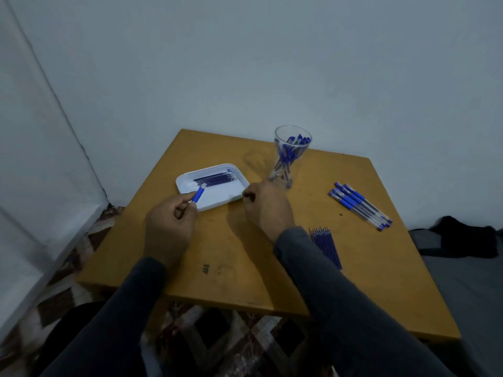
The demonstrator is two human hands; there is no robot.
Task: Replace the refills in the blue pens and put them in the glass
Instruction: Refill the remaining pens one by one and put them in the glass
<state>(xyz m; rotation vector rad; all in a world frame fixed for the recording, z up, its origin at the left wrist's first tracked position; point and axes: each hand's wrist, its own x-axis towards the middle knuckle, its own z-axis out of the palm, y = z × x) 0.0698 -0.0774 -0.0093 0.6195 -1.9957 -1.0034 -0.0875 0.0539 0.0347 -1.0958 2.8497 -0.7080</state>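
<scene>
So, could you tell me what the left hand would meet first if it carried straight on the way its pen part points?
Probably the refills in the white tray: the left hand aims its pen part at them, though depth is unclear.

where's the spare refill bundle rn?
Head view: the refill bundle lies on the table, right side, beside the right sleeve, nearer than the loose pens.

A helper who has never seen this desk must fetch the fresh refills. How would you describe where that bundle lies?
On the wooden table, look at the near right part, just beside the person's right sleeve. The bundle of refills lies there: thin, bare blue sticks. Unlike the pens on the table farther right, they have no clear barrels or caps, and unlike those in the white tray, they lie straight on the wood.
</scene>
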